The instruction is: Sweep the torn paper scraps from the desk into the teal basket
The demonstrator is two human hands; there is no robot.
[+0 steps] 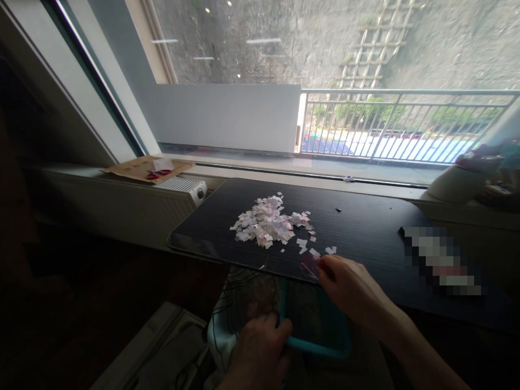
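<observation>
My left hand (262, 341) is closed on the rim of a teal plastic container (325, 349), held below the table's front edge. The container's inside is dark, so its contents cannot be made out. At the table's front edge my right hand (345, 279) is closed, pinching a thin, clear pinkish plastic piece (309, 266). A heap of small cut paper pieces (264, 222), white with some pink, lies on the black table (357, 227). Several loose scraps (313, 253) lie between the heap and my right hand.
Red-handled scissors (158, 174) rest on a brown paper envelope (140, 167) at the left sill, above a radiator (182, 187). A pixelated object (442, 262) lies on the table's right side. Behind the table runs a window with a railing (406, 127) outside.
</observation>
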